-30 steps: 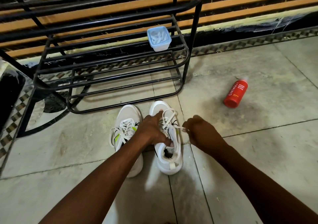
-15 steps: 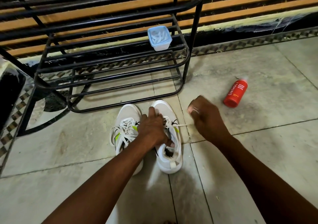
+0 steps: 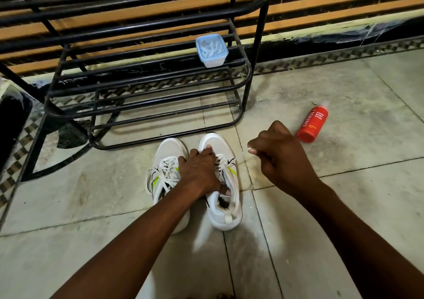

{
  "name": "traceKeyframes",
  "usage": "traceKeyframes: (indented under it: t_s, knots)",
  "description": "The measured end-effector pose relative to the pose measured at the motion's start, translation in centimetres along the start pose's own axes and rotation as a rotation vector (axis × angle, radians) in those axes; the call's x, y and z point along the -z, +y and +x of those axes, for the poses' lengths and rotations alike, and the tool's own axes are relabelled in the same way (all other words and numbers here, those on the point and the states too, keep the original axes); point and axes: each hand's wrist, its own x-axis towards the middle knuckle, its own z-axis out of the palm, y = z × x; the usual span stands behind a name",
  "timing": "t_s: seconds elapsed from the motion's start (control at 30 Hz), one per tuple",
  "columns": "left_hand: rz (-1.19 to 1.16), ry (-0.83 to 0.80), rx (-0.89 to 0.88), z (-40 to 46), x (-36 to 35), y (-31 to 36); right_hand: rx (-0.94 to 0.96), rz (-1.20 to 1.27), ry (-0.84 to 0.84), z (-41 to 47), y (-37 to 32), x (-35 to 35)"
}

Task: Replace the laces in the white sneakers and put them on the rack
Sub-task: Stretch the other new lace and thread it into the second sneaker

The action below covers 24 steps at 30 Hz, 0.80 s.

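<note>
- The step in hand, as I judge it, is taking the old lace (image 3: 239,155) out of the right sneaker (image 3: 226,184); the new laces are not yet in.
- The right hand (image 3: 281,158) pinches the free end of this lace between thumb and fingertips, the other fingers curled in. The lace runs from the pinch down and to the left, to the eyelets of the shoe, and looks pulled straight.
- The left hand (image 3: 203,172) holds the right sneaker down on the floor: its fingers lie over the tongue and front, and the thumb goes into the opening, behind the grip.
- The left sneaker (image 3: 165,179) stands touching the right one, on the far side of the holding hand; its lace is in place but loose.
- The rack (image 3: 142,106) stands beyond both hands, near the toes of the shoes. On its shelf is a small blue box (image 3: 211,50) with white strips inside, maybe the new laces; I cannot tell for sure.
- A red bottle (image 3: 312,124) lies on the floor just past the pinching hand.
- The next move probably calls for a further pull away from the shoe while the other hand keeps it firm, then a new pinch lower on the lace.
</note>
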Motion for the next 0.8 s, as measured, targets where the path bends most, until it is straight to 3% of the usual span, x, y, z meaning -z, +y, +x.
traceKeyframes:
  t_s: [0.23,0.43,0.6,0.7,0.8]
  knots:
    - [-0.164,-0.058,-0.004,-0.6,0.2,-0.5,-0.068,0.038,0.098,-0.4,0.2,-0.3]
    - [-0.884,0.073,-0.119,-0.8,0.8,-1.7,-0.103,0.173,0.137,-0.5,0.2,-0.5]
    - [-1.268,-0.011,-0.37,-1.6,3.8,0.7,-0.178,0.257,0.212,0.1,0.1,-0.6]
    - [-1.328,0.085,-0.376,-1.4,4.8,1.7,-0.243,0.344,0.234,0.2,0.7,-0.5]
    - [-1.436,0.256,-0.248,-1.3,5.0,2.1,-0.144,0.24,0.177,-0.6,1.7,-0.9]
